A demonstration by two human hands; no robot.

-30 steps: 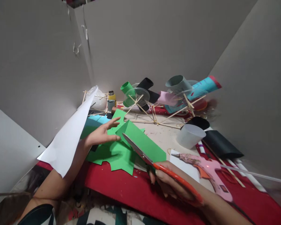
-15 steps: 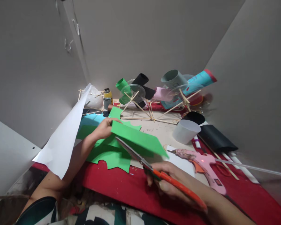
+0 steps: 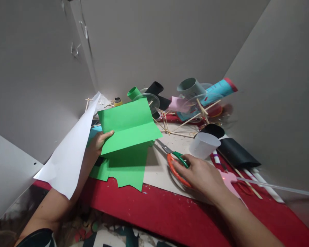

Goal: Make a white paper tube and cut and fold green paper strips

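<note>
My left hand grips the left edge of a green paper sheet, with the thumb on its face. The sheet is tilted up and has a crease across its middle. My right hand has its fingers at the handles of the scissors, one loop orange and the other green. The blades point to the left, close to the sheet's lower right corner, low over the pale board. Under the raised sheet lie cut green paper pieces with jagged edges.
A curled white sheet stands beside my left forearm. Behind are stick frames bearing discs with paper tubes. A whitish cup-like ring, a black tube and a pink glue gun, partly hidden, lie right on the red table.
The green sheet has been raised and turned to show its creased face. My right hand has moved right and turned palm down, bringing the scissors away from the sheet and lower.
</note>
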